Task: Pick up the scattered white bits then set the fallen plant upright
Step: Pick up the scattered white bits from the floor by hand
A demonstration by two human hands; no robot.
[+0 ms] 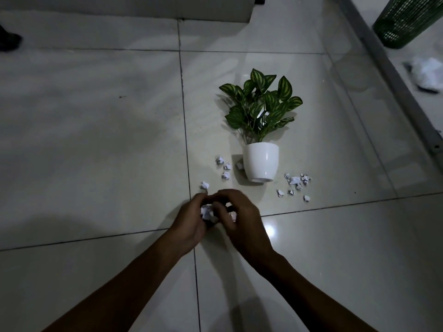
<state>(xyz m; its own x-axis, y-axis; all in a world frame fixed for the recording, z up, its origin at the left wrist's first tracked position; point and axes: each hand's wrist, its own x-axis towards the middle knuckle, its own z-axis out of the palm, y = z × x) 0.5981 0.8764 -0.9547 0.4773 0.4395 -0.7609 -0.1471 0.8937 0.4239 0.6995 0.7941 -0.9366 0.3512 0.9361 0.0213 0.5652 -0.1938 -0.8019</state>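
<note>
Your left hand [189,226] is cupped, fingers curled around a small wad of white paper bits [207,212] resting in the palm. Your right hand [239,221] sits right against it, fingers bent inward over the same spot, with another white scrap [233,215] showing under them; you cannot tell whether that scrap is pinched or only lies beneath. Both hands hover low over the pale tiled floor [96,140], near a tile seam. Just beyond them the plant [260,104] lies on its side, its white pot [261,161] pointing its base toward you and the striped green leaves spreading away. A few crumpled bits [224,167] lie left of the pot, one [205,185] just beside your left fingertips, and a denser cluster [296,182] lies to its right. A green mesh bin [407,20] stands at the far right, well apart, with crumpled white paper [426,74] near it.
</note>
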